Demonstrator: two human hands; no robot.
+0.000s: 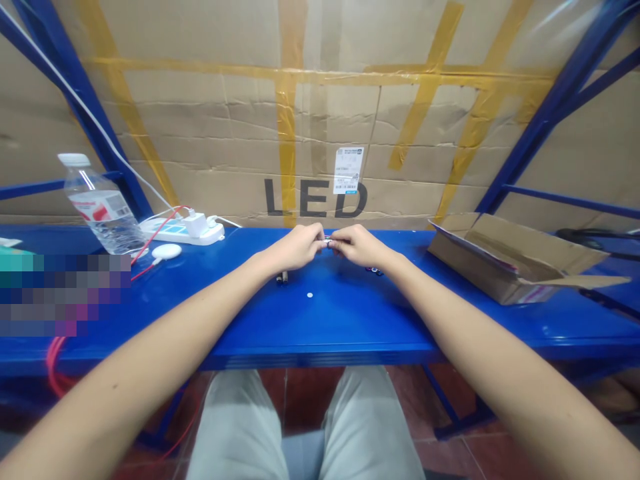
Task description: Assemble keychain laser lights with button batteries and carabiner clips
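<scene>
Over the blue table (pixel 310 333), my left hand (pixel 301 247) and my right hand (pixel 359 244) meet with fingertips pinched. Between them is a small, thin, shiny piece (pixel 327 241), mostly covered by the fingers, so its kind does not show. Both hands are closed on it. Below my left hand lie a pair of small dark cylinders with light ends (pixel 283 278). Partly hidden beneath my right wrist is a small dark blue item (pixel 374 271). A small white disc (pixel 310 295) rests on the table nearer to me.
An open cardboard box (pixel 500 267) stands at the right. On the left are a water bottle (pixel 103 207), a white power strip (pixel 180 230), a white oval device (pixel 167 251) and red cable (pixel 55 363). Behind the table rises a large taped carton (pixel 240 133) between blue frame posts.
</scene>
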